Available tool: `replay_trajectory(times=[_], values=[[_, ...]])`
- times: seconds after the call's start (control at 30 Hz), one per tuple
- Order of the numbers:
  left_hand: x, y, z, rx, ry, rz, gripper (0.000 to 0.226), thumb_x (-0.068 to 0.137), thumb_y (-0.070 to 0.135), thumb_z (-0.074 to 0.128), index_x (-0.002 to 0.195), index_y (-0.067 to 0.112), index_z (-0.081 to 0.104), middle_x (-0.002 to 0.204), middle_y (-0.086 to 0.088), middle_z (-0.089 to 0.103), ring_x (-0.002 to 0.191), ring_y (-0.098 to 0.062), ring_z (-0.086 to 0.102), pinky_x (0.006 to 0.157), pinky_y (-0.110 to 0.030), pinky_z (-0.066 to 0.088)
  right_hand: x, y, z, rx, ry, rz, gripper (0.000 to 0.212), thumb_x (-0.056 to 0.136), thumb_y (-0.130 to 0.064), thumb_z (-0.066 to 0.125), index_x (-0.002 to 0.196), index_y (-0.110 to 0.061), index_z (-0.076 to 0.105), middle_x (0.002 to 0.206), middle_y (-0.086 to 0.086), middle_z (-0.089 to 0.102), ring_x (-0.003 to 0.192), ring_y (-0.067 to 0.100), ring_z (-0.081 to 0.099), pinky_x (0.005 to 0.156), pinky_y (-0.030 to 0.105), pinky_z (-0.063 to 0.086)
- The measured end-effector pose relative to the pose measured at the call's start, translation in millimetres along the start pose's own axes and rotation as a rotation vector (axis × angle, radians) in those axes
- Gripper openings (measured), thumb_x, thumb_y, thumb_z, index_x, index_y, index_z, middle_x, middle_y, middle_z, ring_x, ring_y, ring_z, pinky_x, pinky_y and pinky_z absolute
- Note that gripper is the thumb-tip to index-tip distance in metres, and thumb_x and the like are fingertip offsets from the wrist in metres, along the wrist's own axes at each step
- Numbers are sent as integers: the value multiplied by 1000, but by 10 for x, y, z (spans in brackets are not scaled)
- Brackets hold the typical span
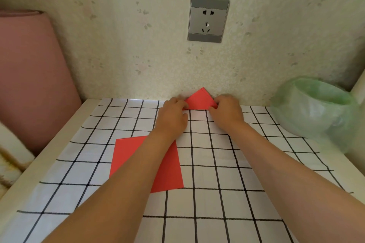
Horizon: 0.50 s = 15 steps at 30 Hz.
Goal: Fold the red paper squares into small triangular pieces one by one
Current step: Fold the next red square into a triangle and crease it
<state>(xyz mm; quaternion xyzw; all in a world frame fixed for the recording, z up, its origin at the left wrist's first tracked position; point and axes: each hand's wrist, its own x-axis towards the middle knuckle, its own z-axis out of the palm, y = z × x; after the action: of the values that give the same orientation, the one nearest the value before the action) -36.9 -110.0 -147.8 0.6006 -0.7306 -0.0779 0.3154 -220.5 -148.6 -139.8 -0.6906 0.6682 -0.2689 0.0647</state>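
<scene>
A folded red paper piece (pixel 199 100) stands at the far edge of the table against the wall, its point tilted upward. My left hand (pixel 173 114) pinches its left corner, and my right hand (pixel 227 111) pinches its right corner. Nearer to me, a flat red paper square (pixel 169 165) lies on the checked tablecloth (pixel 217 183), partly covered by my left forearm.
A bin lined with a green plastic bag (pixel 316 108) stands at the right of the table. A pink roll (pixel 29 77) leans at the left. A grey wall socket (pixel 207 19) is on the wall ahead.
</scene>
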Motion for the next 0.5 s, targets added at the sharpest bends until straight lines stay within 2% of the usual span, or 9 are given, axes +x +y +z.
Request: replay_trajectory(times=[0.07, 0.2, 0.33, 0.43, 0.5], values=[[17, 12, 18, 4, -9, -25, 35, 91, 9, 53, 124, 13, 64, 130, -8, 55, 120, -28, 49, 101, -36, 41, 1, 7, 23, 27, -3, 3, 21, 82, -16, 59, 62, -14, 54, 79, 7, 58, 81, 30, 56, 60, 32, 39], [21, 32, 25, 15, -48, -27, 40, 93, 9, 51, 132, 12, 59, 138, -9, 51, 127, -29, 45, 107, -36, 37, 0, 41, 11, 62, -24, 29, 27, 82, -17, 59, 59, -19, 45, 82, 9, 56, 84, 31, 55, 63, 32, 37], [7, 17, 0, -56, -47, -29, 38, 92, 7, 54, 129, 12, 62, 142, -7, 46, 133, -25, 41, 112, -32, 32, -15, 50, -9, 66, -26, 32, 23, 80, -18, 60, 59, -16, 50, 80, 10, 56, 83, 33, 57, 61, 31, 38], [3, 4, -62, -122, -55, -18, 36, 90, 5, 58, 125, 12, 64, 139, -6, 45, 129, -22, 45, 107, -24, 32, -64, 1, -78, 48, -3, 36, 8, 80, -20, 63, 81, -12, 65, 95, 8, 59, 90, 30, 59, 69, 35, 50], [-29, 21, -134, -144, -37, -13, 36, 88, 4, 59, 123, 12, 64, 133, -5, 47, 124, -20, 48, 102, -20, 34, -131, -42, -153, 38, 7, 55, 22, 82, -21, 66, 102, -11, 65, 112, 8, 55, 98, 28, 57, 80, 40, 53]])
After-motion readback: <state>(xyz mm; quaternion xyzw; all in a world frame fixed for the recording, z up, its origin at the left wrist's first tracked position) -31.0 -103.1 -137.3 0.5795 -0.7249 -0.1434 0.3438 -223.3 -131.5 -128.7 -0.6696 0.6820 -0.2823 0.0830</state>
